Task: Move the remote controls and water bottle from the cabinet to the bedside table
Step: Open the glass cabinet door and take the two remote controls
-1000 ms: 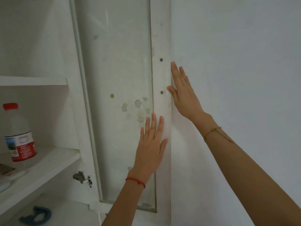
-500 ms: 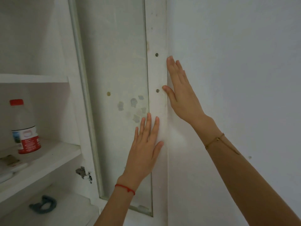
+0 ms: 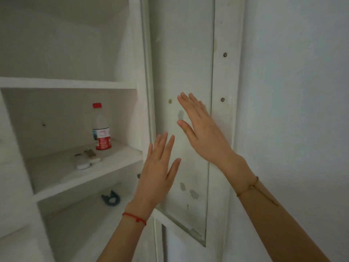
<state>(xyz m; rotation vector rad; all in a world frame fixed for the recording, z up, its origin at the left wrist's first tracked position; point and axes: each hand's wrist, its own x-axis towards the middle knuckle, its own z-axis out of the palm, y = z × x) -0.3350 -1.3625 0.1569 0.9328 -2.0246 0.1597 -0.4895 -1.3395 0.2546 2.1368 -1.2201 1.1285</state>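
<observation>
One bottle [image 3: 101, 127] and two remotes [image 3: 87, 159] sit near the shelf's [image 3: 62, 173] front right corner. My left hand [image 3: 157, 174] and right hand [image 3: 203, 129] are spread flat, holding nothing, before the door [image 3: 181, 53].

Only one printed surface here: the water bottle [image 3: 101, 127] standing on the cabinet shelf [image 3: 83, 173] wears a red, white and blue label, and there's white print on the red band, but it's far too small and blurred to read. No brand, no number comes through. The remote controls [image 3: 87, 159] lying beside it show no legible markings either.
</observation>
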